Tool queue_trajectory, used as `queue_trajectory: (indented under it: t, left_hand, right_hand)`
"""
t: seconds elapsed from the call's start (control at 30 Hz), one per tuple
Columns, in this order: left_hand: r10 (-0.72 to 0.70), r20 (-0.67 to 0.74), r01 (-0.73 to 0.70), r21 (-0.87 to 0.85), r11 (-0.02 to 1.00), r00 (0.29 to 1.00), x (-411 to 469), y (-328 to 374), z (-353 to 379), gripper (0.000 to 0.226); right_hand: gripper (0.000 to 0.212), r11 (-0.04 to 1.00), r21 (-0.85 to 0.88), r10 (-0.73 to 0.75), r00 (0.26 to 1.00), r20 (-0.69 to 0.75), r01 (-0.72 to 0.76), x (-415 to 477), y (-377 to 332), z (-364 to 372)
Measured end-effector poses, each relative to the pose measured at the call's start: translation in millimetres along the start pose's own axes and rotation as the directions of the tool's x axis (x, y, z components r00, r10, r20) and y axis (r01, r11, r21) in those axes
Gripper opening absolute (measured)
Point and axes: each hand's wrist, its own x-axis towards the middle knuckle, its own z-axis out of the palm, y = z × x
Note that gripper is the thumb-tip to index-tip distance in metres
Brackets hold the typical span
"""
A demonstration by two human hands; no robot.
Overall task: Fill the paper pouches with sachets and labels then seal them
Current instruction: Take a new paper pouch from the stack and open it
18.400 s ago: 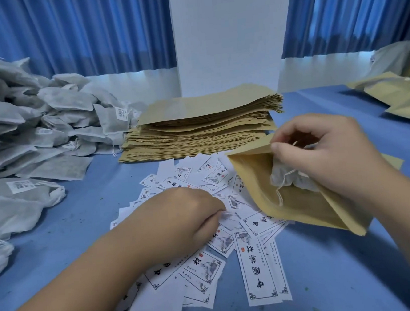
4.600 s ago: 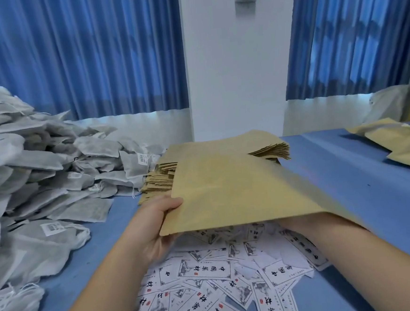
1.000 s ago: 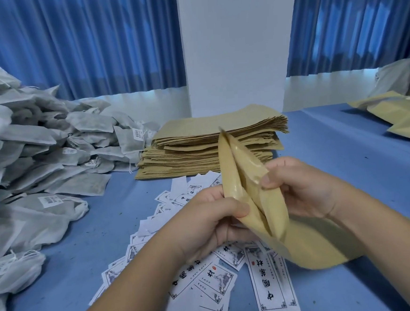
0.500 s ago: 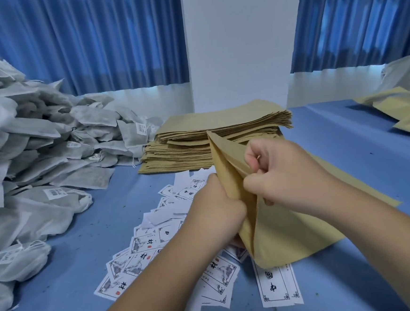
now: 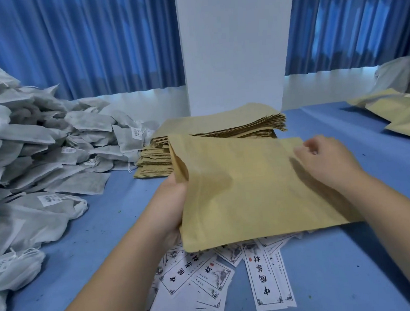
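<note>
L hand (image 5: 175,206) grips the left edge of a kraft paper pouch (image 5: 251,191), thumb hidden behind the paper. R hand (image 5: 327,163) sits at the pouch's upper right corner w/ fingers curled, pinching it; fingertips blurred. The pouch is held flat-ish above the printed labels (image 5: 264,273) scattered on the blue table (image 5: 356,278), its left side gaping a bit. Behind it is a stack of empty pouches (image 5: 221,127). A pile of grey sachets (image 5: 32,154) lies at left, more pouches (image 5: 397,113) far right.
</note>
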Motion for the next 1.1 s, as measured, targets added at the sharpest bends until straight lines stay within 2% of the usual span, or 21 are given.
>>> queue_trajectory:
  t: [0.07,0.17,0.33,0.43,0.5,0.57,0.63,0.7,0.73,0.8,0.87,0.9,0.97,1.03,1.1]
  left_hand:
    - [0.01,-0.01,-0.01,-0.021,1.0,1.0,-0.8,1.3,-1.5,0.045]
    - [0.019,-0.026,-0.019,-0.003,1.0,0.999,-1.6,2.0,-1.9,0.047]
    - [-0.013,-0.1,0.018,0.049,0.999,0.995,0.3,-2.0,-8.1,0.016]
    - [-0.026,-0.082,0.028,0.024,0.999,0.996,-0.6,-1.1,-4.0,0.012]
    - [-0.043,-0.035,0.041,-0.045,0.998,0.998,0.1,-0.3,-1.8,0.02]
    - [-0.045,-0.014,0.044,-0.075,0.996,0.999,0.4,-0.7,-1.5,0.027]
    - [-0.029,-0.028,0.028,-0.049,0.998,0.999,0.2,-1.8,-2.9,0.02]
    - [-0.018,-0.067,0.017,-0.021,1.0,0.998,0.7,-3.8,-3.6,0.015]
    - [-0.015,-0.087,0.015,-0.008,1.0,0.996,1.3,-4.9,-2.9,0.014]
    - [-0.018,-0.098,0.02,0.014,1.0,0.995,2.9,-7.5,0.0,0.013]
    - [-0.025,-0.07,0.028,0.045,0.999,0.997,3.5,-9.3,3.2,0.011]
    - [-0.023,-0.055,0.027,0.062,0.998,0.998,4.1,-10.4,4.2,0.011]
    - [-0.023,-0.033,0.026,0.077,0.997,0.999,4.6,-12.0,5.8,0.018]
    - [-0.014,-0.027,0.016,0.082,0.997,1.0,4.2,-13.2,7.6,0.023]
    - [0.001,-0.043,0.003,0.089,0.996,0.999,3.3,-13.3,8.7,0.025]
  right_hand:
    - [0.042,0.995,0.012,0.098,0.995,0.033,-0.099,6.2,11.6,-2.8]
    - [0.051,0.969,0.136,0.193,0.977,0.091,-0.204,8.8,17.2,-0.9]
    - [0.045,0.908,0.331,0.236,0.966,0.109,-0.259,7.2,17.9,-3.8]
    - [0.044,0.831,0.435,0.311,0.938,0.153,-0.346,10.0,18.6,-12.8]
    - [0.042,0.812,0.444,0.329,0.926,0.187,-0.378,11.3,19.1,-13.6]
    - [0.046,0.858,0.369,0.324,0.934,0.151,-0.357,9.6,21.8,-8.6]
    - [0.045,0.961,0.116,0.246,0.968,0.042,-0.249,9.2,25.9,-2.7]
    - [0.037,0.983,-0.116,0.139,0.989,-0.049,-0.144,5.7,21.5,-1.9]
    - [0.038,0.985,-0.15,0.075,0.994,-0.081,-0.086,4.6,17.1,-1.7]
    - [0.038,0.992,-0.076,-0.11,0.988,-0.11,0.102,-3.9,-2.3,-0.6]
    - [0.034,0.928,0.101,-0.356,0.933,-0.057,0.36,-22.0,-29.2,1.8]
    - [0.034,0.869,0.197,-0.464,0.886,0.009,0.454,-34.0,-43.9,2.2]
    - [0.04,0.757,0.357,-0.622,0.77,0.14,0.547,-56.3,-68.0,1.3]
    - [0.05,0.665,0.391,-0.736,0.648,0.197,0.636,-70.6,-82.7,2.6]
    - [0.056,0.608,0.354,-0.793,0.568,0.22,0.711,-78.6,-92.7,4.6]
